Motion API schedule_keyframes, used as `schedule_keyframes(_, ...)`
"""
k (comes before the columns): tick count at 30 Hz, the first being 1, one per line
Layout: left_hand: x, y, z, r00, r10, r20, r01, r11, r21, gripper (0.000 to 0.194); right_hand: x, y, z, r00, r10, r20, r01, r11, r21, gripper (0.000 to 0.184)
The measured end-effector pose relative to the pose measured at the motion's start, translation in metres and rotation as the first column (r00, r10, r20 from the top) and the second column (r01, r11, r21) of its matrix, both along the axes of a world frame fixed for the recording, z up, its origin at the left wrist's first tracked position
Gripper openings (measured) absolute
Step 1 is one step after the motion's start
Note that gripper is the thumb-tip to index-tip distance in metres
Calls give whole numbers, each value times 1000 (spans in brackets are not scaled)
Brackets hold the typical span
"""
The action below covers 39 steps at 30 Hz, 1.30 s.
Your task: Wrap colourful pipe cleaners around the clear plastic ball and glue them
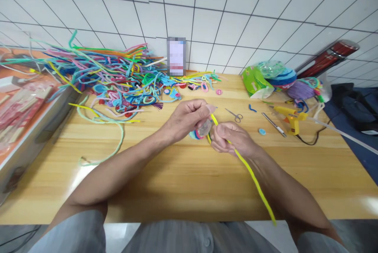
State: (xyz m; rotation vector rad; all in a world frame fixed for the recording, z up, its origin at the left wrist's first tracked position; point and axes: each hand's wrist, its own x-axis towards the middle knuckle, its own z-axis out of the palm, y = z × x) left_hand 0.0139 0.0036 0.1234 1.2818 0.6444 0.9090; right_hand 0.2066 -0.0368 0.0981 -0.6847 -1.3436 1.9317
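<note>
My left hand (190,117) is closed, thumb and fingers pinched near the upper end of a yellow pipe cleaner (254,178). Just below those fingers is a small round piece (203,129), clear on top with pink, blue and dark bands at its side; whether the fingers grip it too is partly hidden. A short yellow stretch shows beside this piece. My right hand (232,138) is wrapped round the same pipe cleaner, whose long free end slants down over my right forearm toward the table's front edge. Small scissors (236,116) lie just beyond my right hand.
A tangled heap of coloured pipe cleaners (118,75) fills the back left. A phone (176,56) leans on the tiled wall. To the right lie a craft knife (274,124), a yellow glue gun (291,117), a blue disc (262,131) and a green packet (256,81).
</note>
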Motion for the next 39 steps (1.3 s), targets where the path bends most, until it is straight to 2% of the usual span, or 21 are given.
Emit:
schedule_keyframes(7, 1, 1, -3, 998, -68, 19, 68, 998, -17, 65, -3, -2, -1, 997, -79, 28, 78, 997, 14, 64)
schedule_keyframes(9, 2, -2, -3, 999, -49, 12, 49, 999, -8, 62, -4, -2, -1, 995, -86, 42, 85, 996, 17, 64)
schedule_keyframes(13, 4, -6, -2, 996, 69, 64, -66, 997, -47, 64, -4, -3, -1, 988, -141, 71, 139, 990, 29, 59)
schedule_keyframes(18, 7, -4, -3, 956, 218, 195, -188, 969, -162, 59, -6, -8, -10, 956, -292, 42, 283, 947, 149, 52)
schedule_keyframes(21, 9, 0, -6, 913, 324, 247, -286, 942, -177, 56, -10, -12, -13, 941, -339, 11, 333, 929, 160, 49)
schedule_keyframes(24, 10, 5, -11, 895, 370, 248, -337, 926, -167, 57, -13, -14, -11, 928, -363, 79, 338, 912, 231, 52)
schedule_keyframes(27, 11, 8, -17, 890, 392, 235, -362, 918, -161, 56, -15, -16, -9, 893, -409, 187, 307, 858, 412, 52)
schedule_keyframes(30, 10, 10, -18, 877, 410, 250, -377, 910, -170, 55, -18, -20, -7, 857, -453, 245, 234, 766, 599, 39)
schedule_keyframes(33, 9, 9, -13, 867, 433, 246, -401, 900, -169, 52, -20, -24, -7, 843, -475, 251, 183, 693, 698, 29)
schedule_keyframes(36, 7, 9, -4, 865, 440, 241, -409, 897, -169, 48, -21, -28, -5, 824, -502, 264, 176, 669, 722, 28)
schedule_keyframes(39, 2, 11, 7, 852, 461, 249, -423, 885, -192, 45, -22, -30, -2, 809, -507, 297, 164, 680, 714, 34)
